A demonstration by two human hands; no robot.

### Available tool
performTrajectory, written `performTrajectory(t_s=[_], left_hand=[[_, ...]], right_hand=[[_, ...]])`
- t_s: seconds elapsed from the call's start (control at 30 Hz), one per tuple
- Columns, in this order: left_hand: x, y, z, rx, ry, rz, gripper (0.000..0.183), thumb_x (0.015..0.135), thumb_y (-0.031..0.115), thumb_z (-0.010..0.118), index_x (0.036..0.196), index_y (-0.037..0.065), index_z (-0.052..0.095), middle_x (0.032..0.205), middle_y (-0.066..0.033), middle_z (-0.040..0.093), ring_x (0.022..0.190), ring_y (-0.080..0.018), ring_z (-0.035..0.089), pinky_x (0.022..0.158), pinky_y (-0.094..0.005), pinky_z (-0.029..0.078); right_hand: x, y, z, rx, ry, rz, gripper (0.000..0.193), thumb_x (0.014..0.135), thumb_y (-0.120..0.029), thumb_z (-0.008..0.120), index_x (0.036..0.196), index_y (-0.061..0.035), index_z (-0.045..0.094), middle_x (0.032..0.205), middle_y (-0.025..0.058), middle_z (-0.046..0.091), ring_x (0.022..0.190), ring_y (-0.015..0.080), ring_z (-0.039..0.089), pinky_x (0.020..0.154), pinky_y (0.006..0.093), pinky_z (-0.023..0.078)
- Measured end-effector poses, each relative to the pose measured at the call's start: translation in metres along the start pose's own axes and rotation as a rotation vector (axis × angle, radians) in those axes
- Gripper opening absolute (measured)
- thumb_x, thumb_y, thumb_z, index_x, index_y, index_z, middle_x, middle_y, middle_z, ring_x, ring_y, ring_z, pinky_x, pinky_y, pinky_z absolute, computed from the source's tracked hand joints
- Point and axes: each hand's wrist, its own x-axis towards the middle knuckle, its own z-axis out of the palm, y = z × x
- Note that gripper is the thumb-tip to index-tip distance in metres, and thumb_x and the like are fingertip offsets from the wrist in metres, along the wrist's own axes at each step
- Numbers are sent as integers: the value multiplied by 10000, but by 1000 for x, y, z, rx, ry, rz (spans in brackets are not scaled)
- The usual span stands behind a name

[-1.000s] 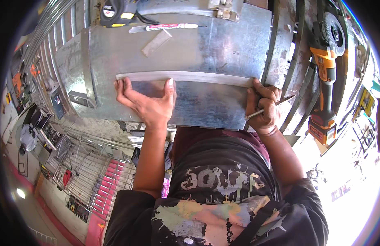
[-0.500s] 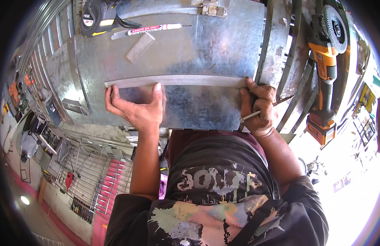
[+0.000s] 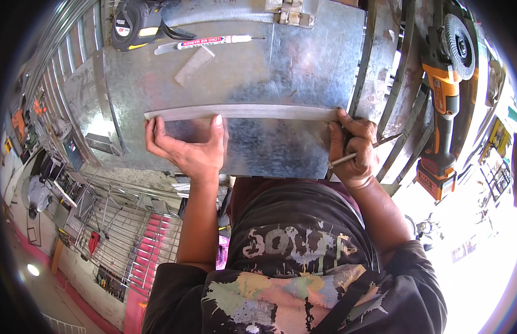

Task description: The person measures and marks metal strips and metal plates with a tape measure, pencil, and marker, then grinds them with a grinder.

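Note:
A long flat metal strip [image 3: 247,112] lies across a sheet of grey metal [image 3: 253,150]. My left hand [image 3: 193,150] is spread along the strip's near edge, fingertips at its left end and thumb farther right, touching but not wrapped round it. At the right end, the fingertips of my right hand [image 3: 356,147] press against the strip. That same hand is closed round a slim scriber [image 3: 343,159], whose dark pointed end sticks out to the right. Beyond the strip lie a small flat metal piece [image 3: 194,65] and a long-nib marker [image 3: 214,42].
A black tape measure [image 3: 137,26] sits at the far left of the sheet, a metal latch [image 3: 292,12] at the far edge. An orange and black angle grinder [image 3: 441,94] with a flap disc rests on slatted metal bars [image 3: 400,83] to the right. Wire racks [image 3: 116,228] stand lower left.
The whole view has shifted very slightly. Both hands, the strip and the scriber keep the same places relative to one another.

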Motion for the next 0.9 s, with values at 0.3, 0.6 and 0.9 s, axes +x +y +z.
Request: performTrajectory(t_s=[0.3, 0.6, 0.9], left_hand=[[-2, 0, 1, -21, 8, 8, 1044, 809, 508, 912, 1471, -119, 404, 1487, -286, 346, 1449, -485, 363, 1190, -615, 351], [-1, -7, 1, -12, 17, 24, 1071, 778, 499, 934, 1462, -137, 409, 1448, -309, 356, 1471, -523, 345, 1212, -635, 333], [0, 1, 11, -1, 68, 37, 1215, 791, 702, 841, 1470, -195, 382, 1443, -321, 359, 1445, -572, 367, 1232, -686, 336]], right_hand=[[0, 1, 0, 0, 5, -29, 489, 797, 138, 840, 839, -82, 406, 1071, 240, 781, 705, 281, 681, 689, 389, 523], [12, 10, -5, 20, -80, -133, 442, 806, 135, 831, 831, -64, 436, 1036, 236, 770, 698, 283, 688, 638, 401, 543], [8, 14, -11, -53, -104, -152, 426, 854, 86, 828, 867, -70, 431, 1000, 260, 764, 688, 301, 681, 627, 396, 541]])
